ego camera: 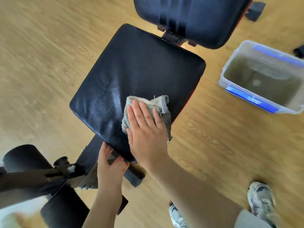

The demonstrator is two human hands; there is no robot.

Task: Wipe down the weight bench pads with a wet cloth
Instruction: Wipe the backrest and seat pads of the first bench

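A: Right, we're mid-wipe on the seat pad (131,76). The cloth (162,104) lies on its near right part, with the right hand (146,132) laid flat on top, fingers (141,112) straight and pressing, not clutching.

B: And the left hand (110,163)?

A: Curled round the frame (134,173) just under the seat pad's near edge, bracing it, I'd say.

B: There's a wet sheen on the seat pad's left half; its far end looks duller.

A: So by my reckoning the seat's only partly done. The next stroke wants firm, flat pressure, carrying the cloth toward the far edge and into the corners.

B: Then the back pad (189,18), beyond the seat pad's far end. Blur makes it hard to tell whether that one's been touched.

A: And the water tub (227,69) sits to the seat pad's right, on the floor (41,46), handy for a re-wet.
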